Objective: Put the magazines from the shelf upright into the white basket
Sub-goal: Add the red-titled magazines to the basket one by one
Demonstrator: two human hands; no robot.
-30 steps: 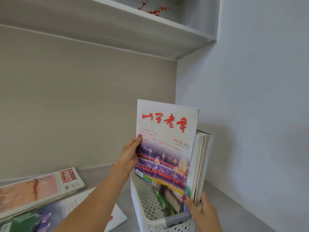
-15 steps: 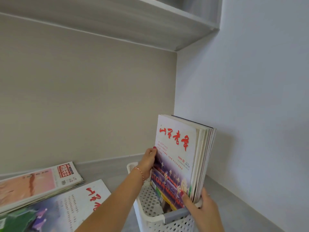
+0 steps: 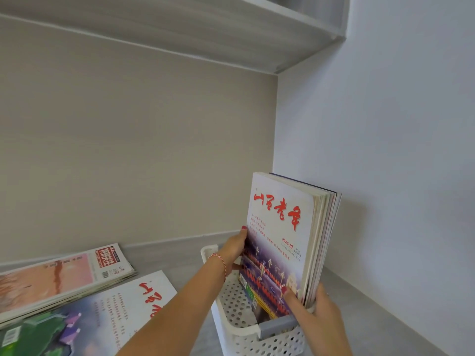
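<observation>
A white plastic basket (image 3: 239, 337), its walls punched with round holes and its near rim fitted with a grey handle strip, stands on the grey shelf (image 3: 164, 255) near the right back corner, close to the side wall. A batch of thin, glossy magazines (image 3: 280, 240) stands upright in it along its right side, the pages fanning a little at the top edge. The front cover is white above, with red brush lettering, and a purple street scene below.

The left hand (image 3: 235, 249) reaches over the basket's far rim and grips the front cover's left edge, thumb on the face, the other fingers mostly hidden behind. A red-and-white cord bracelet (image 3: 219, 263) circles that wrist. The right hand (image 3: 317, 313) clasps the batch at its lower right, thumb pressed on the front cover and fingers wrapped round the back. Nails on both hands are painted red.

Toward the shelf's left front, more magazines lie flat: a stack (image 3: 59, 276) with a pink cover on top, and in front of it a single copy (image 3: 102, 314) with red lettering and a green-and-purple picture.

The back wall is pale matte beige.
</observation>
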